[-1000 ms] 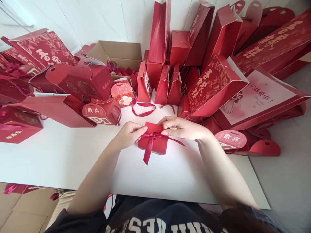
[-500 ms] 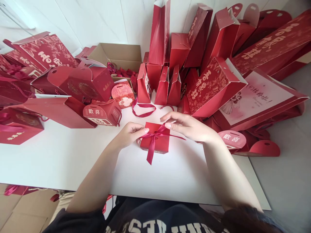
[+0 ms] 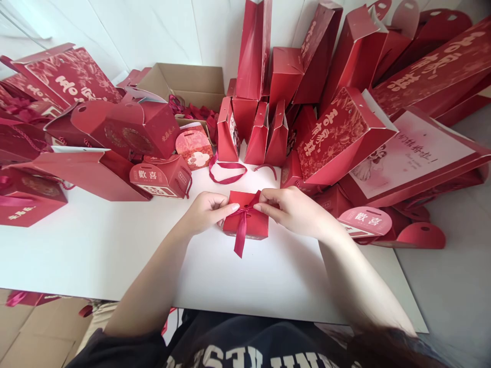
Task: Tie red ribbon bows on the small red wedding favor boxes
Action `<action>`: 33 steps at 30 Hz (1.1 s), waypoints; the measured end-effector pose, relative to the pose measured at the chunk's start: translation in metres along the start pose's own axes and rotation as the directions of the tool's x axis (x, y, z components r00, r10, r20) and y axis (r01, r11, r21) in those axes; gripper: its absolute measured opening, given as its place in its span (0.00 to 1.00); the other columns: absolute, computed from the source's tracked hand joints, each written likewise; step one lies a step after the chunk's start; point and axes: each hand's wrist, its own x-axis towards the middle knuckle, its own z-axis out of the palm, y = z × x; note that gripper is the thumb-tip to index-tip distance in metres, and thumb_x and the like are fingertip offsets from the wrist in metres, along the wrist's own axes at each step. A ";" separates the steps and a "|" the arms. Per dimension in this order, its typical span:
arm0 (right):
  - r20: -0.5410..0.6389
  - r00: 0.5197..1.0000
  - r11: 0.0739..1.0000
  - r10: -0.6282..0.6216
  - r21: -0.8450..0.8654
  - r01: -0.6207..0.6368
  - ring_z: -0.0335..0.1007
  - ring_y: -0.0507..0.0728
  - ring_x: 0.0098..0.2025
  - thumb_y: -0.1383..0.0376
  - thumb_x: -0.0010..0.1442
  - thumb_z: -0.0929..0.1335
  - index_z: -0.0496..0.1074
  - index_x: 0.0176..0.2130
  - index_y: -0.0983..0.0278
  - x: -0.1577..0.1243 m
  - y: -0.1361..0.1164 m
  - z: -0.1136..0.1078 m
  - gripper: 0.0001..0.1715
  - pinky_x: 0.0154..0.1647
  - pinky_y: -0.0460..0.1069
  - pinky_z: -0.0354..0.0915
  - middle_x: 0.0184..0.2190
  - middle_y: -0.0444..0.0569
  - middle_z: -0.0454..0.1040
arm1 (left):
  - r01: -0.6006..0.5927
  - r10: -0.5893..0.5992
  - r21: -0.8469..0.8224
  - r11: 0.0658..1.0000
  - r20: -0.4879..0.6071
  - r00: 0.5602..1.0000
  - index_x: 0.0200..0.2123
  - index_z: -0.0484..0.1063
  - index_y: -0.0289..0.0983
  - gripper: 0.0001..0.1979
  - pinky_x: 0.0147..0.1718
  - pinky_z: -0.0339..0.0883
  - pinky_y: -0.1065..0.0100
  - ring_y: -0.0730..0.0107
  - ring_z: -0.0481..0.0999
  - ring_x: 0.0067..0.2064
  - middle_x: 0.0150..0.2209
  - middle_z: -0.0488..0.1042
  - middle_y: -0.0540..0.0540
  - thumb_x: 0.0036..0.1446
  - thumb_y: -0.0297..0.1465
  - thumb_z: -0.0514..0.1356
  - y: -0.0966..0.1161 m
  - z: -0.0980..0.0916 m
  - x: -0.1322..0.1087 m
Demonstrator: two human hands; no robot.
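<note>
A small red gift box (image 3: 253, 225) lies on the white table (image 3: 95, 245) in front of me, with a dark red ribbon (image 3: 241, 237) tied across its top and one tail hanging toward me. My left hand (image 3: 205, 209) pinches the ribbon at the box's left side, fingers closed. My right hand (image 3: 289, 207) pinches the ribbon at the knot from the right, its fingers also closed.
Many red paper gift bags and boxes crowd the far half of the table: small house-shaped boxes (image 3: 161, 176) at left, upright bags (image 3: 253, 51) behind, large printed bags (image 3: 339, 135) at right. An open cardboard box (image 3: 187, 82) stands at the back. A loose ribbon loop (image 3: 226, 171) lies beyond the box.
My right hand has come back down from an open, lifted pose and pinched the ribbon at the knot. The ribbon's right tail is drawn in. The left hand has hardly moved.
</note>
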 end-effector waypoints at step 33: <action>0.494 0.865 0.978 0.087 0.122 -0.167 0.66 0.53 0.20 0.57 0.63 0.62 0.64 0.24 0.62 -0.009 0.018 -0.033 0.19 0.22 0.47 0.58 0.17 0.42 0.68 | -0.028 0.031 0.029 0.999 -0.116 0.993 0.19 0.48 0.37 0.26 0.20 0.44 0.72 0.81 0.50 0.20 0.18 0.47 0.56 0.58 0.39 0.60 -0.008 -0.001 0.006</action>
